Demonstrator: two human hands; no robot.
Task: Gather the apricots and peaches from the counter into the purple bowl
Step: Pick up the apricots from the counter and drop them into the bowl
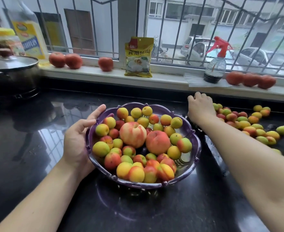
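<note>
The purple bowl [194, 143] with a scalloped rim sits in the middle of the black counter. It holds two large peaches [132, 133] and several small yellow-red apricots [136, 173]. My left hand [78, 139] cups the bowl's left rim, thumb over the edge. My right hand [199, 106] reaches past the bowl's right side, palm down over the left end of a pile of loose apricots [248, 126] on the counter. Its fingers curl downward, and what they touch is hidden.
The black counter [37, 148] is glossy and wet. On the windowsill stand several red tomatoes [65, 60], a yellow packet [138, 56] and a spray bottle [215, 67]. A lidded pot [12, 71] and an oil bottle [27, 30] are at the far left.
</note>
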